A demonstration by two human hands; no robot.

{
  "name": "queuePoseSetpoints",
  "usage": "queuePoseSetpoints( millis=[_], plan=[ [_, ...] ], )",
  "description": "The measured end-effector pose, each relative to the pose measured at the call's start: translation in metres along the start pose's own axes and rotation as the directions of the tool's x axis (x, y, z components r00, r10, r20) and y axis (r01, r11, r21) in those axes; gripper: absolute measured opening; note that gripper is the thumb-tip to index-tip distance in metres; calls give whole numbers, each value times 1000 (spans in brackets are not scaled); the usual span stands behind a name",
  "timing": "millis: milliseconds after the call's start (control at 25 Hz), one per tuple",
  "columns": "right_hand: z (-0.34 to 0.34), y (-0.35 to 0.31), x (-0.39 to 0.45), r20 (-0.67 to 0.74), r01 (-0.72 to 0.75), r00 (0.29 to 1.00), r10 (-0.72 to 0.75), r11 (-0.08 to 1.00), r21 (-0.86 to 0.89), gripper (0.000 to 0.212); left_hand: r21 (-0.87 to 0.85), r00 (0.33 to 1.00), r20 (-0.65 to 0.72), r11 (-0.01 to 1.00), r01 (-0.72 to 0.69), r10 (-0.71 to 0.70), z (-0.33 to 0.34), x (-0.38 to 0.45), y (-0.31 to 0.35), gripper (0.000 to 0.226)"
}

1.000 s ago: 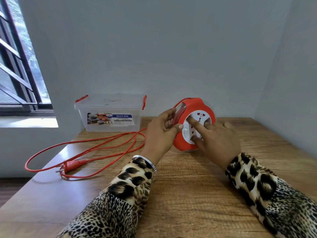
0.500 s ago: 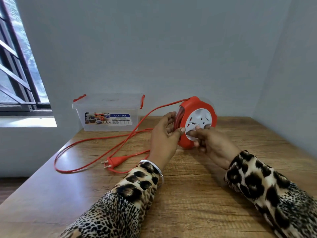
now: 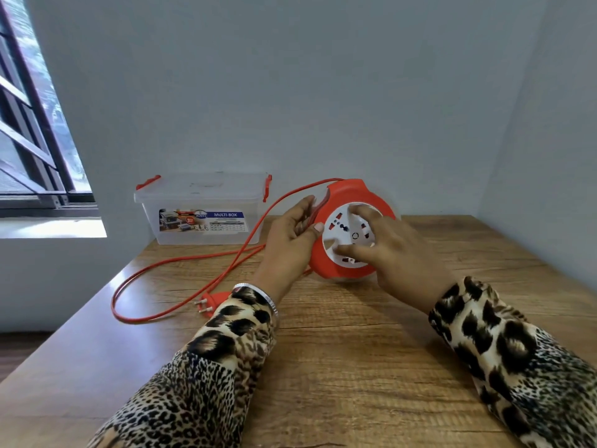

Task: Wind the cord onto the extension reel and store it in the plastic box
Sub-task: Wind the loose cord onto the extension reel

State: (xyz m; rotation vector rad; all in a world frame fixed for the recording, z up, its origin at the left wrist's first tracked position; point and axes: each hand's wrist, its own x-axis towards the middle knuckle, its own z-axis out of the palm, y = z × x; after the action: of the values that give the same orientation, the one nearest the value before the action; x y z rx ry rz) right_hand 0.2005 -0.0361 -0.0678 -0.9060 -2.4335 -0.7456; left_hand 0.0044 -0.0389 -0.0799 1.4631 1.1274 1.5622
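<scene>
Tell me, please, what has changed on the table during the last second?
The loose cord became shorter, and its plug slid right, toward the left hand. The right hand moved round the white socket face of the reel, turning it. The left hand still steadies the reel; the plastic box stayed closed.

glossy plastic reel (image 3: 336, 263), clear box (image 3: 181, 234), wood-grain table (image 3: 355, 367)
</scene>
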Motion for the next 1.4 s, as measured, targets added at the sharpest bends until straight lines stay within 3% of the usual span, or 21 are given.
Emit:
queuePoseSetpoints(
  millis=[80, 240, 520, 760, 960, 1080, 1240, 1320, 1400],
  plan=[
    [4, -2, 1, 30, -24, 999, 26, 998, -65, 66, 25, 1000, 21, 1000, -3, 3, -3, 1, 2, 53],
    [6, -3, -1, -3, -41, 999, 41, 984, -175, 64, 20, 997, 70, 999, -32, 30, 0, -2, 8, 51],
    [17, -5, -3, -67, -163, 986, 151, 954, -252, 62, 79, 994, 7, 991, -106, 106, 6, -12, 11, 46],
    [14, -9, -4, -219, -435, 864, 453, 891, 129, 57, 64, 977, -58, 978, -200, 204, 27, -23, 9, 46],
    [13, -16, 0, -86, -565, 690, 719, 609, 557, 58, 80, 952, -130, 960, -269, 277, 35, -26, 9, 47],
    [14, -18, 2, 50, -532, 612, 789, 363, 765, 60, 93, 944, -142, 953, -288, 299, 39, -27, 7, 48],
    [18, -13, 3, 271, -440, 495, 826, -31, 898, 58, 72, 953, -120, 960, -272, 279, 43, -29, 5, 50],
    [14, -6, 4, 288, -450, 488, 824, -45, 892, 56, 59, 965, -97, 969, -238, 243, 45, -29, 6, 50],
    [9, 3, 4, 239, -488, 489, 839, 35, 872, 56, -15, 984, -36, 985, -173, 172, 46, -29, 12, 50]
  ],
)
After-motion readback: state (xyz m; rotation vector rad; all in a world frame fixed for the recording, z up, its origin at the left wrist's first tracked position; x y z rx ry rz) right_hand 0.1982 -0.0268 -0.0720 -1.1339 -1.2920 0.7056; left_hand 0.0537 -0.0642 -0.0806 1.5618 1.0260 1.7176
